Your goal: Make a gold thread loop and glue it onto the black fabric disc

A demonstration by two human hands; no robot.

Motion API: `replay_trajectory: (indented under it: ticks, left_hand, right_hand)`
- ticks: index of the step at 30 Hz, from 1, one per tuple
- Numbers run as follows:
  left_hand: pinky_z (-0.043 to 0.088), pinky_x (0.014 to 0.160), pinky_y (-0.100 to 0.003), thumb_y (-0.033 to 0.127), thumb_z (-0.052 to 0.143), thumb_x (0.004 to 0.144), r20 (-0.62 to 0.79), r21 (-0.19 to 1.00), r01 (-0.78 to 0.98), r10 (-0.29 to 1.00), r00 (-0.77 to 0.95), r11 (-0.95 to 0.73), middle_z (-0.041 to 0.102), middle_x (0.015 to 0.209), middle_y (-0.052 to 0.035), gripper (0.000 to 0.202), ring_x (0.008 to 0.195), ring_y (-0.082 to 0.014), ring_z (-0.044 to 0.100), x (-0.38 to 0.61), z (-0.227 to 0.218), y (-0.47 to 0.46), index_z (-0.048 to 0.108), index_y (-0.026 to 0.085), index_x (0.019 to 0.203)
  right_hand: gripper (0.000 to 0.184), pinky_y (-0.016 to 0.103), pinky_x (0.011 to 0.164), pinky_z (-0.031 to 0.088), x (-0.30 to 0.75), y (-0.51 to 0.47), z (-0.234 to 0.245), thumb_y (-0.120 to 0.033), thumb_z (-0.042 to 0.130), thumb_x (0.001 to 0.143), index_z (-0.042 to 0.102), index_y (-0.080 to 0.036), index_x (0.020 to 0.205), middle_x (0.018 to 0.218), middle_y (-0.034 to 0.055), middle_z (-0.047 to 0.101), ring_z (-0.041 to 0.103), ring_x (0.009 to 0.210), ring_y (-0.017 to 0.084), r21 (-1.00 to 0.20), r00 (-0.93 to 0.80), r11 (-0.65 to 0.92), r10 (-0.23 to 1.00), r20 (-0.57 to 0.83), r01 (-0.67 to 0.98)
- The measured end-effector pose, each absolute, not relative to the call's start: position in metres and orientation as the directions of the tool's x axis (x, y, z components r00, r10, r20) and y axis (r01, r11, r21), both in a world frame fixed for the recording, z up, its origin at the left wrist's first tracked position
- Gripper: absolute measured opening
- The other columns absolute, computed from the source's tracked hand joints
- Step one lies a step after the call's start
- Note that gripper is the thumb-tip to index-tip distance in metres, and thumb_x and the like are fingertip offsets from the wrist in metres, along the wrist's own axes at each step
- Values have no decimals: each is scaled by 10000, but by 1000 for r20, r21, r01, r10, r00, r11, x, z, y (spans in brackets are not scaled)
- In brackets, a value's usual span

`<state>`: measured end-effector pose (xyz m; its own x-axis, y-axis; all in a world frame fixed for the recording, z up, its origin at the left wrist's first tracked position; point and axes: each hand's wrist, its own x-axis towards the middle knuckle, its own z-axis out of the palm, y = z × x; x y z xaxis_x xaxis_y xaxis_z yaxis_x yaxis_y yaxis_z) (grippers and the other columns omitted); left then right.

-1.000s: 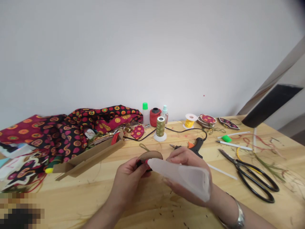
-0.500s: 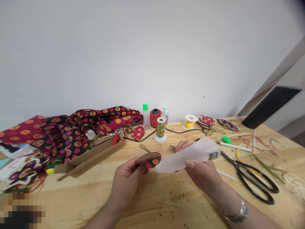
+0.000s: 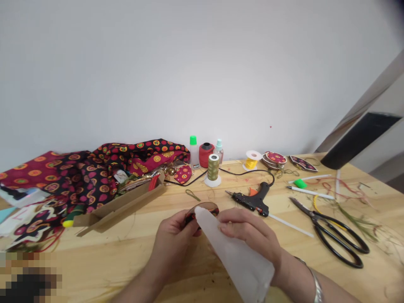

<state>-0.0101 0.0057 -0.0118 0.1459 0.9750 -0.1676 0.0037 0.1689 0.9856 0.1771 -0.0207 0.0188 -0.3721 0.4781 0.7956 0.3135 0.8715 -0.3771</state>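
My left hand (image 3: pixel 176 233) is closed on a small rounded fabric piece (image 3: pixel 210 206) with dark patterned cloth and a brown backing. Part of it is hidden by my fingers and the bottle. In my right hand (image 3: pixel 249 231) is a translucent white squeeze bottle (image 3: pixel 240 261), tilted with its narrow tip up against the fabric piece; I cannot tell whether anything comes out. Beyond my right hand lies a black glue gun (image 3: pixel 254 200) with an orange trigger. A thin olive cord loop (image 3: pixel 192 195) rests just past the fabric piece.
Black-handled scissors (image 3: pixel 334 233) lie at right, near a white pen (image 3: pixel 312 192) and a green cap (image 3: pixel 300 183). Thread spools (image 3: pixel 213 170) and a green-capped bottle (image 3: pixel 193 153) stand by the wall. Patterned cloth (image 3: pixel 101 168) and an open cardboard box (image 3: pixel 123 206) are at left.
My right hand has swung the bottle from nearly level to steeply tilted, its tip now at the fabric piece. The glue gun has come into full view. The fabric piece has turned slightly.
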Motion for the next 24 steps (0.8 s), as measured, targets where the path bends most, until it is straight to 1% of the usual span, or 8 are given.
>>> replay_trajectory:
  ticks: [2, 6, 12, 15, 17, 19, 22, 24]
  left_hand:
    - [458, 600, -215, 278, 657, 709, -162, 987, 14, 976, 148, 162, 701, 762, -23, 225, 673, -150, 575, -10, -10, 5, 727, 185, 901]
    - [460, 551, -222, 278, 651, 703, -192, 981, 31, 972, 134, 189, 694, 692, -19, 197, 594, -146, 574, -11, -12, 4, 727, 166, 846]
    - [475, 535, -242, 267, 684, 641, -201, 978, -30, 971, 128, 207, 705, 670, -25, 254, 577, -168, 597, -10, -12, 3, 733, 159, 866]
    - [466, 548, -239, 267, 669, 664, -200, 978, -25, 972, 122, 205, 709, 689, -29, 218, 597, -164, 592, -10, -12, 4, 731, 160, 845]
    - [454, 559, -230, 268, 651, 691, -183, 983, 31, 980, 73, 181, 707, 697, -27, 183, 599, -150, 575, -11, -14, 5, 730, 161, 817]
    - [448, 586, -228, 257, 639, 707, -140, 985, 107, 990, 31, 136, 702, 697, -23, 156, 611, -141, 563, -13, -16, 6, 729, 163, 793]
    - [445, 599, -228, 245, 627, 717, -109, 985, 137, 993, 48, 101, 691, 681, -12, 148, 622, -141, 561, -14, -16, 7, 730, 178, 800]
    - [449, 606, -231, 241, 629, 711, -113, 988, 111, 990, 87, 103, 686, 675, -11, 148, 639, -149, 568, -14, -13, 7, 731, 181, 800]
  right_hand:
    - [276, 236, 680, 537, 176, -20, 19, -163, 610, 806, 521, -121, 1064, 940, 125, 604, 610, 820, 152, -374, -369, 864, 487, 791, 338]
    - [329, 231, 701, 543, 173, -19, 18, -195, 676, 759, 513, -147, 1041, 933, 100, 610, 616, 821, 147, -402, -393, 853, 513, 764, 332]
    - [427, 200, 696, 527, 173, -19, 16, -160, 752, 659, 519, -153, 1017, 907, 67, 618, 614, 807, 127, -472, -380, 841, 541, 750, 265]
    - [419, 217, 703, 517, 172, -20, 18, -185, 770, 612, 537, -174, 960, 892, 43, 615, 605, 789, 123, -625, -317, 767, 634, 706, 143]
    - [346, 242, 677, 515, 172, -20, 21, -229, 757, 616, 542, -184, 883, 842, 31, 610, 595, 754, 130, -768, -318, 640, 730, 605, 6]
    - [310, 256, 631, 513, 173, -19, 23, -301, 739, 638, 532, -194, 843, 798, 24, 596, 585, 718, 134, -858, -365, 494, 780, 509, -140]
    - [335, 252, 584, 509, 176, -16, 25, -403, 720, 663, 520, -212, 853, 793, 13, 577, 576, 694, 132, -866, -337, 414, 802, 493, -281]
    - [312, 240, 593, 512, 179, -15, 26, -381, 720, 677, 529, -218, 862, 830, 15, 577, 581, 717, 129, -861, -215, 454, 839, 500, -231]
